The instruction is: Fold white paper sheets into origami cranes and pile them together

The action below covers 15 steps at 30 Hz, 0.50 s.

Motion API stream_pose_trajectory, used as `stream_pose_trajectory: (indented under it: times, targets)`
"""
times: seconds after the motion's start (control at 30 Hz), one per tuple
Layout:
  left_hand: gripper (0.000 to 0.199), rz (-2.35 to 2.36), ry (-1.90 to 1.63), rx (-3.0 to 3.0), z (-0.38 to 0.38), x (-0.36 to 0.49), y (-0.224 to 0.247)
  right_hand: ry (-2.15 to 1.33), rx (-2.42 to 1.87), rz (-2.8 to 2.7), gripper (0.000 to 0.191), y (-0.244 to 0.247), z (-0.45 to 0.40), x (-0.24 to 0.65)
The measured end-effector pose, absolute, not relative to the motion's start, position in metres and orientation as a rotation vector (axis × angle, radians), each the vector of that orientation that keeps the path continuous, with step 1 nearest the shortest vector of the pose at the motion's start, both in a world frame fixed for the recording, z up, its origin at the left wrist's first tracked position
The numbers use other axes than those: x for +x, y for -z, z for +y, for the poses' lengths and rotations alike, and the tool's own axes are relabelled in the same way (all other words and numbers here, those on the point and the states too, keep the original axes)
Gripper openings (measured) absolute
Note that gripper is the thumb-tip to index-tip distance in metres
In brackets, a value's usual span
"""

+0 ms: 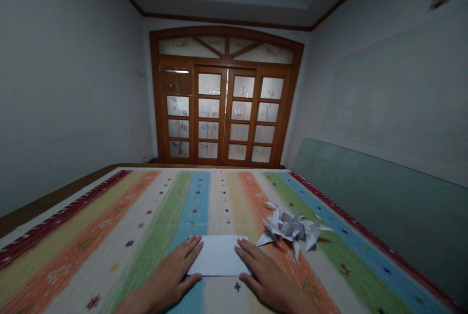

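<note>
A white folded sheet of paper (219, 256) lies flat on the striped tablecloth in front of me, its long side running left to right. My left hand (179, 267) rests on its left end, fingers stretched toward the upper corner and thumb at the lower edge. On the right end lies my right hand (259, 267), its fingers also extended and the thumb near the lower right corner. Both hands are open and press the paper from above. To the right of my right hand sits a small pile of folded paper cranes (292, 230), touching one another.
The tablecloth (146, 236) with coloured stripes covers the table. A pale green headboard-like panel (383, 187) stands along the right wall. Beyond the table's far edge are wooden doors (224, 114) with glass panes.
</note>
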<state>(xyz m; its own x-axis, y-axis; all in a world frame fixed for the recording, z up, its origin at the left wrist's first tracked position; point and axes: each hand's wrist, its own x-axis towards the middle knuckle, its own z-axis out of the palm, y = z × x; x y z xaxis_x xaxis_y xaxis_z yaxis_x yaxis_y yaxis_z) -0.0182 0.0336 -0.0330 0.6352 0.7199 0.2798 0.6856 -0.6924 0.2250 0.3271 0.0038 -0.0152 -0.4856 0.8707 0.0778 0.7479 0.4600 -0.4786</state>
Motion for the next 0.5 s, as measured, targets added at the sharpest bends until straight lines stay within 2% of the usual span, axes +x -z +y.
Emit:
stream_pose_trajectory:
  times: [0.3, 0.5]
  targets:
    - [0.033, 1.056, -0.682, 2.841, 0.035, -0.013, 0.020, -0.598, -1.358, -2.407, 0.064, 0.001, -0.002, 0.326]
    - [0.035, 1.072, -0.702, 2.808, 0.032, -0.005, 0.013, -0.477, -1.295, -2.423, 0.059, 0.003, -0.002, 0.325]
